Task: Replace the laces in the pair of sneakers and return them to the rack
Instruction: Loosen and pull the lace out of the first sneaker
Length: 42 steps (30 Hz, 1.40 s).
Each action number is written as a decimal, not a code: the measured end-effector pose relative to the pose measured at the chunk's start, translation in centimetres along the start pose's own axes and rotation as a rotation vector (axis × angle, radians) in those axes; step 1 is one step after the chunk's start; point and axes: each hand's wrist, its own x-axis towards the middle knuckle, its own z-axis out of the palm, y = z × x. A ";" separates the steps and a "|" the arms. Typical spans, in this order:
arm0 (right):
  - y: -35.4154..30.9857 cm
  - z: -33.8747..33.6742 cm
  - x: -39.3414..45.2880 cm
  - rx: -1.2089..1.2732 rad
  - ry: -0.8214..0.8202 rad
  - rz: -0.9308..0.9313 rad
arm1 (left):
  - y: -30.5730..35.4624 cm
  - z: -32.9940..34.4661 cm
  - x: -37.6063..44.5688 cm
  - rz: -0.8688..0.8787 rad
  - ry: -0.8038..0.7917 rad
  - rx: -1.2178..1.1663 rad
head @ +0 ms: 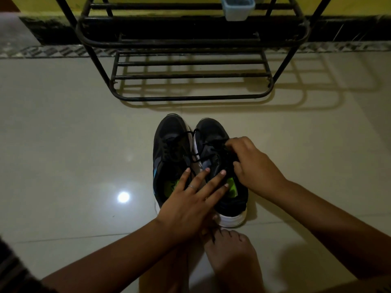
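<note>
— Nearest the camera, what does the left hand [188, 199] do?
— It lies flat, fingers spread straight across both sneakers' [196, 163] openings, holding nothing.
— And beyond it?
— The right hand [251, 163], wrist bent, pinches the black lace [218, 144] on the right shoe; the rack [190, 77] stands farther off.

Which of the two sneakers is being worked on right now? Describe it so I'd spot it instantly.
Start at the black metal rack by the wall, then look down the tiled floor to the pair of dark sneakers. It is the right sneaker; unlike its neighbour, the right hand pinches its black laces.
</note>
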 end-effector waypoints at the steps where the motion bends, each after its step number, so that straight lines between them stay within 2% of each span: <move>1: -0.2 0.2 -0.1 -0.063 -0.031 -0.043 | 0.0 0.1 0.0 -0.009 0.009 -0.001; 5: -0.1 1.2 0.2 -0.210 -0.150 -0.092 | 0.2 0.7 -0.1 -0.042 0.024 0.026; 9: 0.0 1.5 0.3 -0.191 -0.139 -0.081 | 0.3 0.9 -0.1 -0.080 0.024 0.040; 17: -0.4 0.7 0.1 -0.097 -0.098 -0.049 | 0.2 0.7 0.0 -0.006 -0.015 0.048; 22: -0.7 1.0 -0.4 -0.272 -0.127 -0.026 | 0.2 0.1 0.0 -0.013 -0.055 0.051; 28: -1.7 0.4 0.1 -0.336 -0.145 -0.012 | 0.3 -0.5 0.0 -0.016 -0.102 0.043; 30: -1.8 -0.1 0.4 -0.266 -0.148 0.016 | 0.2 -0.8 0.1 -0.031 -0.134 0.042; 34: -1.8 -1.8 1.1 0.082 -0.209 0.161 | 0.4 -1.4 0.5 -0.002 -0.222 0.035; 38: -2.5 -3.3 1.1 0.273 -0.216 0.198 | 0.5 -1.9 0.8 -0.015 -0.306 -0.019; 42: -3.9 -6.5 0.7 0.691 -0.225 0.255 | 0.3 -1.9 0.9 0.006 -0.325 -0.027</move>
